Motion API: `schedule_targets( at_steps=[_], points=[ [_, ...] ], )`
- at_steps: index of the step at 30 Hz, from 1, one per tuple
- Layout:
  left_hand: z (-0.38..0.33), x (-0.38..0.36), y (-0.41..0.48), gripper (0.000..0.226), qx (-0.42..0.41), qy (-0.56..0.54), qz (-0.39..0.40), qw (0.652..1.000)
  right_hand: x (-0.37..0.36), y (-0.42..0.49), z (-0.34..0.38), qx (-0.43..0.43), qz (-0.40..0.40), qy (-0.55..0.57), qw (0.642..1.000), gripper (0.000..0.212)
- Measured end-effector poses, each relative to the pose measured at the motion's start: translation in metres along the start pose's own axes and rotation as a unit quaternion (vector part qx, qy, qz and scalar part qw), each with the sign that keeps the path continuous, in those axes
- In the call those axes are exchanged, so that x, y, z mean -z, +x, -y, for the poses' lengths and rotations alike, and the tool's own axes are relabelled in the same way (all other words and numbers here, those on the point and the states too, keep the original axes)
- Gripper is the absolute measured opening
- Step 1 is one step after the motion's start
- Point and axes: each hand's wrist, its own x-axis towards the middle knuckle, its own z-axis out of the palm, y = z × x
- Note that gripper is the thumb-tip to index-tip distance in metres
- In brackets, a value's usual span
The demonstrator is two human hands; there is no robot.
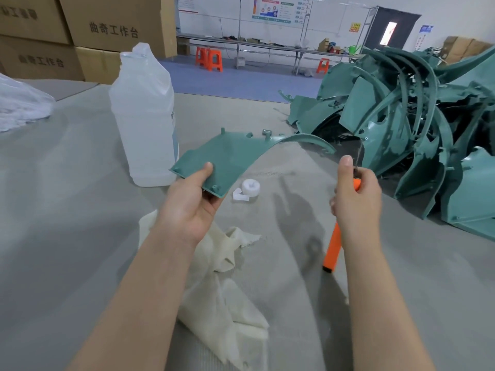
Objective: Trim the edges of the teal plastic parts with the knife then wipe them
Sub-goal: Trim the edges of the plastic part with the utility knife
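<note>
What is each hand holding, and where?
The left hand grips the teal part by its near corner; the right hand grips the orange knife by its handle.

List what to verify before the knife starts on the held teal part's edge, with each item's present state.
1. Left hand grips the teal part firmly: ok, thumb on top, fingers underneath.
2. Right hand holds the knife: ok.
3. Knife set against the part's edge: not ok, they are apart.
4. Blade out and sound: cannot tell, blurred.
5. Cloth ready for wiping: ok, it lies on the table below the left forearm.
</note>
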Motion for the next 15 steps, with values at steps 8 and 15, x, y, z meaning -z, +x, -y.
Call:
schedule_targets(
  at_steps=[8, 15],
  points=[
    [0.01, 0.0, 0.0, 0.022, -0.156, 0.195, -0.021, 0.968, -0.025, -0.034, 0.019, -0.033, 0.182, 0.115, 0.976, 0.011],
    [0.015, -0.003, -0.012, 0.005, -0.392, 0.421, 0.032, 0.817, -0.023, -0.04, 0.025, 0.096, 0.119, 0.094, 0.984, 0.026]
  ],
)
